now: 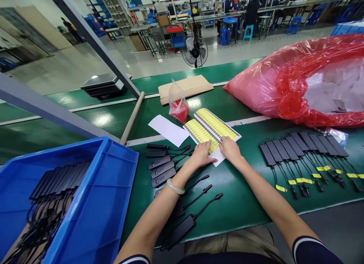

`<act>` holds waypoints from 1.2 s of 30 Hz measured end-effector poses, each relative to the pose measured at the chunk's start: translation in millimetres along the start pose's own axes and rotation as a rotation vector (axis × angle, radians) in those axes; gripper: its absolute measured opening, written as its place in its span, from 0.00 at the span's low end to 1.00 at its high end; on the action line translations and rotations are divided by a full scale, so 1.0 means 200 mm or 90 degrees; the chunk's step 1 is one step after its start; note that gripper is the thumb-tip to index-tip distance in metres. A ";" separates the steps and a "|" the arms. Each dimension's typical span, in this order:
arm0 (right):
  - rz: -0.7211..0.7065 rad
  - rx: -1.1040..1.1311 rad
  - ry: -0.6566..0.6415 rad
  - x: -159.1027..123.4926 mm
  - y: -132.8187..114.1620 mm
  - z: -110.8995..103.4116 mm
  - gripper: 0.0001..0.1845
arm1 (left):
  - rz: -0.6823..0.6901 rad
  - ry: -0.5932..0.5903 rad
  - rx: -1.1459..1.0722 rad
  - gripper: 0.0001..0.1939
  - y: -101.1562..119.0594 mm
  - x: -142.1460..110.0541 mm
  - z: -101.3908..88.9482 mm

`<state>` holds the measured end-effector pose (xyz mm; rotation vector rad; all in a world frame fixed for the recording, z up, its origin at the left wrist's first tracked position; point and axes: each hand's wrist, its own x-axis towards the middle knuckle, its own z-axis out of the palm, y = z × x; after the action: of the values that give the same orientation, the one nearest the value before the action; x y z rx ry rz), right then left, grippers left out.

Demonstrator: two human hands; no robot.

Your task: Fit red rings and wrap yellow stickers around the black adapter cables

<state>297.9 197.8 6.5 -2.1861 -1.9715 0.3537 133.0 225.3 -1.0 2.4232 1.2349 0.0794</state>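
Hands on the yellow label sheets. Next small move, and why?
I'd probably peel one label with the right hand while the left hand steadies the sheet. Both hands are at its near end; leads of the black units on the right carry yellow tags, while visible leads of the units by the left forearm show none.

Glossy grey floor, standing fan (195,52), blue stools (225,36)

Glossy yellow paper label sheets (217,124); matt black plastic devices (281,149); shiny red plastic bag (256,82).
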 end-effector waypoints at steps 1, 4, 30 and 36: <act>0.001 -0.002 0.012 0.00 0.00 0.00 0.15 | 0.000 0.001 -0.001 0.49 0.00 -0.01 0.00; 0.006 -0.008 0.040 0.01 0.03 -0.01 0.15 | 0.007 -0.002 -0.006 0.48 0.02 -0.03 0.01; -0.133 0.110 0.016 -0.40 0.17 -0.13 0.14 | 0.063 -0.024 -0.049 0.56 0.19 -0.16 0.06; -0.054 0.111 0.033 -0.24 0.23 -0.09 0.19 | 0.062 -0.033 -0.051 0.56 0.21 -0.17 0.06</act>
<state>342.0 146.4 12.8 -1.9800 -1.9213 0.4345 146.3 172.5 9.9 2.4006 1.0700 0.0918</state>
